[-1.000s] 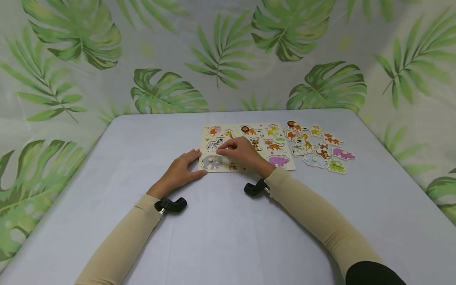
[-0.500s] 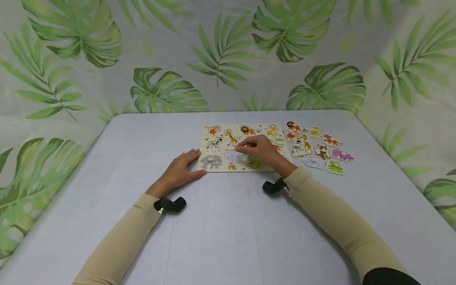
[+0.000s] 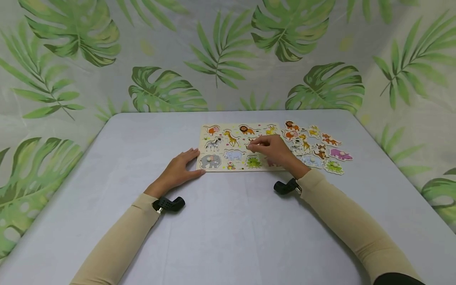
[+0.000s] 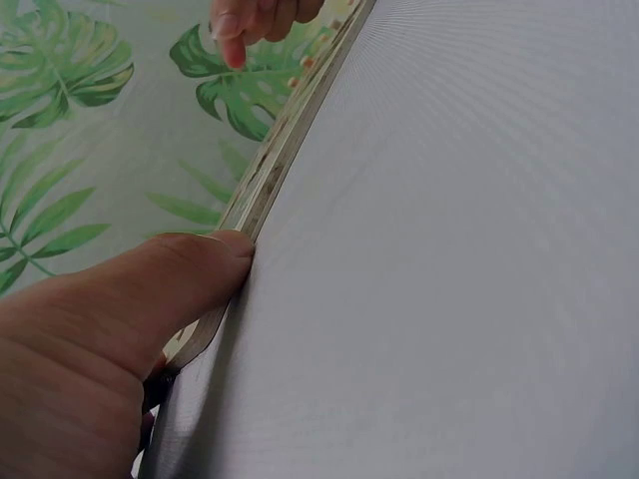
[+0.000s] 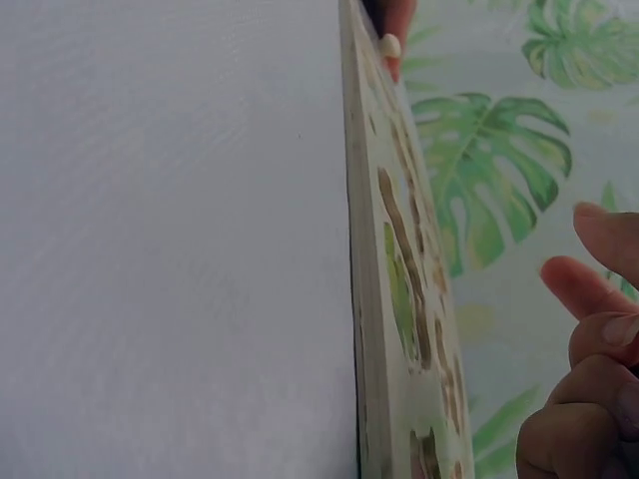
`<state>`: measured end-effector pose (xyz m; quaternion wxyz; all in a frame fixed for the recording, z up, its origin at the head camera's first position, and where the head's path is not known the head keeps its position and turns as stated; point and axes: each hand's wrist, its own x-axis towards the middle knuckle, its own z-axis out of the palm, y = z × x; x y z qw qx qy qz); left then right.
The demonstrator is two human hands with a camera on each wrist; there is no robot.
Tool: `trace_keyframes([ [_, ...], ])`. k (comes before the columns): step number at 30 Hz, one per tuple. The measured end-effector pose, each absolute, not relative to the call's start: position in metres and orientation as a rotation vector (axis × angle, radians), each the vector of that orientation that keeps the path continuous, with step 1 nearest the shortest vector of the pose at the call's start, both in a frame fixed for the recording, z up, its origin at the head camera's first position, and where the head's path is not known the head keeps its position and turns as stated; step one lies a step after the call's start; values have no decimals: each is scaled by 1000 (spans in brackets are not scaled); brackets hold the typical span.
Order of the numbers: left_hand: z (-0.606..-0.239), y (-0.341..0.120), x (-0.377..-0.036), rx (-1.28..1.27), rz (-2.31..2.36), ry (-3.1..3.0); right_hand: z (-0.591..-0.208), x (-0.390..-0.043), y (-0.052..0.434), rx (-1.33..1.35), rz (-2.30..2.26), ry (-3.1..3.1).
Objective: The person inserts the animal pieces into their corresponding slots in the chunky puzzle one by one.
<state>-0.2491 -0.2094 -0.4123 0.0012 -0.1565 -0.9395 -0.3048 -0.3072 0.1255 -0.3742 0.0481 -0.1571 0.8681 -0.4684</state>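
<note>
A wooden animal puzzle board (image 3: 243,170) lies flat, printed with shallow animal recesses. In its near left corner sits a grey elephant piece (image 3: 210,161) with a small round knob (image 5: 389,45). My left hand (image 3: 178,171) rests at that corner, fingers along the left edge; its thumb (image 4: 195,269) presses the front edge in the left wrist view. My right hand (image 3: 273,151) is above the board's right half, covering part of its pictures. In the right wrist view, its thumb and index fingertips stand apart with nothing between them, and the other fingers are curled.
Right of the board lies a loose cluster of animal pieces, among them a purple hippo (image 3: 340,154), a green frog (image 3: 334,166) and a lion (image 3: 292,126). A white cloth (image 3: 228,229) covers the table. Leaf-patterned fabric (image 3: 228,55) hangs behind.
My right hand has moved right across the board, away from the elephant and zebra side, uncovering the giraffe, blue animal and frog pictures. My left hand has stayed at the corner.
</note>
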Motion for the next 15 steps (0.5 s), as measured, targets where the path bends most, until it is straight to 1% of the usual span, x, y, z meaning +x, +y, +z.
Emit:
trace_keyframes([
  [7, -411, -210, -250, -498, -951, -2948, -375, -308, 146, -430, -1490, 2633],
  [15, -413, -209, -249, -502, -962, -2944, -373, -308, 173, -368, -1394, 2723],
])
